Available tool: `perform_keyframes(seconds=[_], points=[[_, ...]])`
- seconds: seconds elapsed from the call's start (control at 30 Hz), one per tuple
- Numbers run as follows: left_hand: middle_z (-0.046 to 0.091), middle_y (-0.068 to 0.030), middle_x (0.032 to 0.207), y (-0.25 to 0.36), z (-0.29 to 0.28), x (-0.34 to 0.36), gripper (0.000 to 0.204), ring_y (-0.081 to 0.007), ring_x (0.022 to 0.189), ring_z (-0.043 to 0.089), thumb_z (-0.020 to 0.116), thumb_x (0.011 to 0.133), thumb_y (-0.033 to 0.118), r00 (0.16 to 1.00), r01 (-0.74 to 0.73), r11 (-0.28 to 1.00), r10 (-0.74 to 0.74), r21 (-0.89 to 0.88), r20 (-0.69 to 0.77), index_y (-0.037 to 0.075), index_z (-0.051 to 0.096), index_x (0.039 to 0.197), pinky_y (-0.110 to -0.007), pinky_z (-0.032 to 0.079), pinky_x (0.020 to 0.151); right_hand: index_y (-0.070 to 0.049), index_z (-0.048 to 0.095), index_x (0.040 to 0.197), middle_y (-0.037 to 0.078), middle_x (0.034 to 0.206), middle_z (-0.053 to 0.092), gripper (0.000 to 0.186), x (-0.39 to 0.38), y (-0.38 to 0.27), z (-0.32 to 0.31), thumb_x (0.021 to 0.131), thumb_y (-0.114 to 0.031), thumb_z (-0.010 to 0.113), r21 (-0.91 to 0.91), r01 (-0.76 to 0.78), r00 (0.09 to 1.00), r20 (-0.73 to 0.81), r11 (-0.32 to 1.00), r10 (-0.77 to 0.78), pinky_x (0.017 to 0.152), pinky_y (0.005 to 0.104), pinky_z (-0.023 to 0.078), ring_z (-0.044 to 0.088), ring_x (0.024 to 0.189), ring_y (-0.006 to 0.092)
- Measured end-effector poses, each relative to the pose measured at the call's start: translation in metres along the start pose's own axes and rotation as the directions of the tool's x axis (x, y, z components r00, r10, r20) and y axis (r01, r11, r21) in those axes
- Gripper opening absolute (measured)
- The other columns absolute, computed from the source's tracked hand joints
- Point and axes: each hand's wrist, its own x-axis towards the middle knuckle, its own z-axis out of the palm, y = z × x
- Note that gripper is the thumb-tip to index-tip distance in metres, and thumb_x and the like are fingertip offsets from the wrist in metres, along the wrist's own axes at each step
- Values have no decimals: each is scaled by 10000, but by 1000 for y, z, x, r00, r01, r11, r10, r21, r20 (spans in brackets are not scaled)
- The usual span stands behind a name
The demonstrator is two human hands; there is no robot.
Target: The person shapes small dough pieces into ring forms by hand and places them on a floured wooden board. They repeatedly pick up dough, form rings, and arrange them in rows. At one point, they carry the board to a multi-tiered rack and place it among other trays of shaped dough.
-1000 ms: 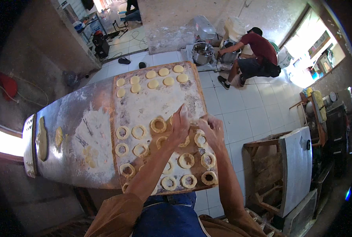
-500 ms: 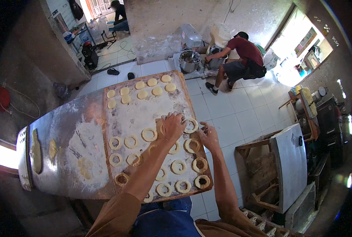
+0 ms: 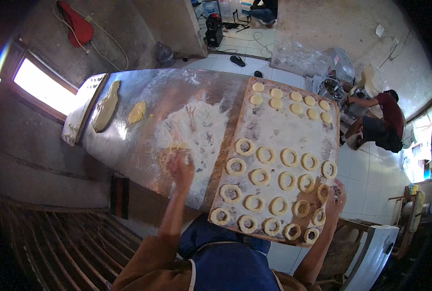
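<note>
Low over the floured left part of the table, my left hand [image 3: 181, 167] reaches to small pale dough rounds [image 3: 179, 145] at its fingertips. It is slightly blurred, and whether it grips them does not show. My right hand [image 3: 337, 195] is at the right edge of the wooden board [image 3: 279, 132], its fingers curled beside a dough ring [image 3: 323, 193]; anything inside them is hidden. Rows of dough rings [image 3: 287, 181] cover the near part of the board. Flat dough discs [image 3: 296, 108] lie in two rows along its far end.
A long dough piece [image 3: 106, 106] and a smaller yellowish lump [image 3: 137, 112] lie on the metal table [image 3: 143, 87]. A co-worker [image 3: 388, 119] crouches beside a mixer bowl [image 3: 331, 88] at right. Another person [image 3: 264, 12] sits beyond the doorway. A slatted wooden rack [image 3: 56, 237] stands at lower left.
My view has turned left. My left hand has moved from the dough rings on the board to the small dough rounds on the table. My right hand stays at the board's right side.
</note>
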Motion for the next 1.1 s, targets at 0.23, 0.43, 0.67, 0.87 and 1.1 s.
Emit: perform_keyframes(seconds=[0.23, 0.43, 0.67, 0.87, 1.1], points=[[638, -186, 1121, -17, -3, 17, 538, -382, 1122, 544, 753, 744, 336, 982, 5, 963, -56, 271, 180, 18, 581, 1143, -501, 379, 1002, -26, 615, 1101, 40, 858, 571, 234, -19, -95, 115, 872, -48, 571, 58, 160, 970, 177, 985, -168, 678, 272, 453, 531, 775, 120], [643, -157, 1064, -11, -41, 30, 438, -256, 980, 629, 737, 764, 131, 805, 563, 644, -284, -518, 521, -13, 570, 1142, -347, 501, 871, -33, 612, 1163, 67, 892, 650, 294, -76, -173, 268, 875, -90, 597, 172, 131, 851, 486, 976, -200, 739, 282, 509, 613, 812, 141], [614, -89, 1121, -29, -66, 17, 363, -199, 1015, 608, 669, 848, 81, 624, 768, -74, -137, -636, 769, 35, 572, 1195, -335, 516, 865, -1, 666, 1088, 138, 974, 707, 359, -107, -188, 360, 823, -234, 733, 188, -100, 816, 578, 977, -27, 776, 325, 527, 678, 869, 191], [667, -118, 1051, -52, -72, 29, 309, -154, 976, 629, 718, 827, 103, 726, 676, 271, -85, -685, 683, -33, 640, 1093, -298, 506, 867, -17, 677, 1059, 132, 943, 714, 360, -120, -181, 377, 785, -231, 767, 143, -61, 852, 522, 988, -23, 777, 332, 526, 689, 858, 200], [671, -105, 1000, -56, -72, 35, 255, -153, 983, 625, 686, 851, 93, 717, 669, 293, -11, -684, 697, -29, 636, 1070, -301, 504, 866, -53, 439, 1302, 134, 957, 671, 582, -127, -208, 376, 765, 17, 651, 321, -66, 851, 512, 945, -115, 749, 315, 525, 663, 823, 206]])
